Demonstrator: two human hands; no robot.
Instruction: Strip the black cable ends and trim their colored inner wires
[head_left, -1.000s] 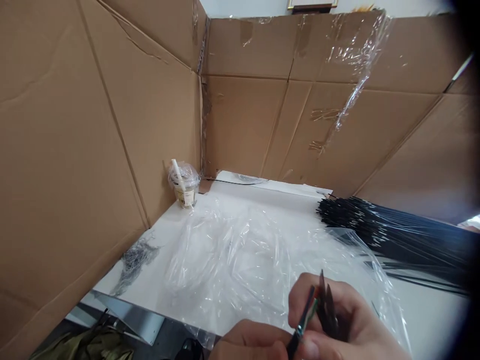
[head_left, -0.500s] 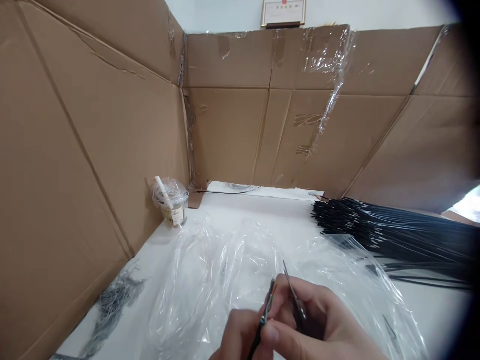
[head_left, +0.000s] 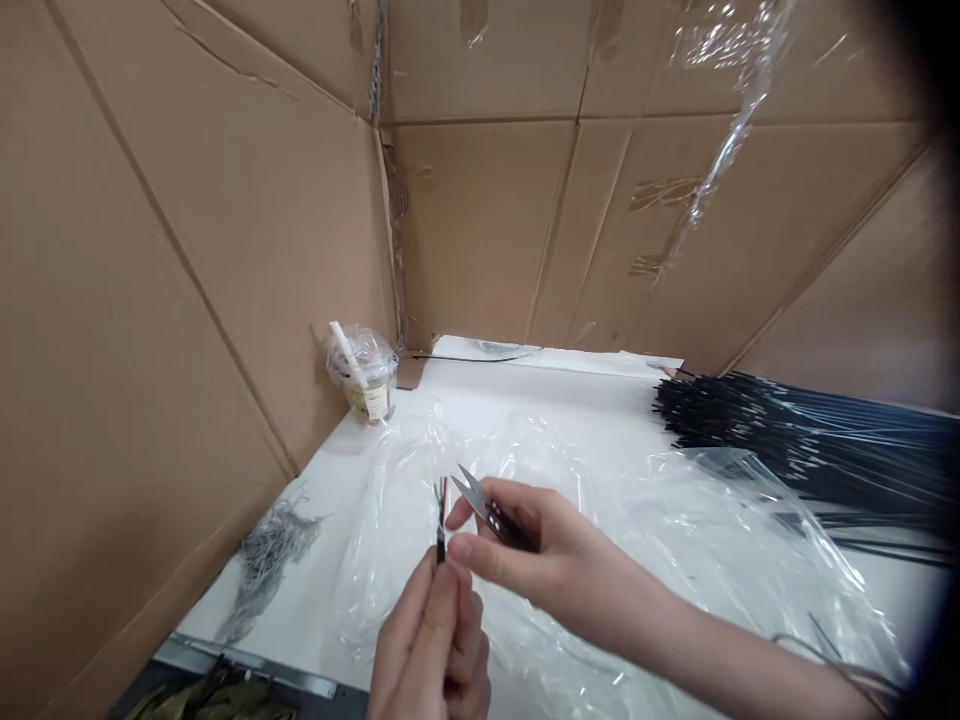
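Observation:
My left hand [head_left: 435, 640] is closed around a black cable [head_left: 441, 545], its end pointing up. Thin coloured wires [head_left: 442, 492], green and red among them, fan out of the cable's tip. My right hand [head_left: 532, 540] holds small snips [head_left: 487, 508] in its palm, their two pointed blades apart and aimed up and left, just right of the wires. The thumb and forefinger of that hand are beside the cable, close to where the wires come out. Clear plastic sheeting [head_left: 405, 500] lies beneath both hands.
A bundle of black cables [head_left: 810, 430] lies at the right. A lidded cup [head_left: 371, 390] wrapped in plastic stands at the back left. Grey fibre scraps [head_left: 270, 560] lie at the left edge of the white table [head_left: 570, 390]. Cardboard walls [head_left: 480, 220] enclose the left and back.
The view has tilted down. My hands have moved apart a little, and the cable end now stands upright with its wires fanned out. The snips' blades now show clearly.

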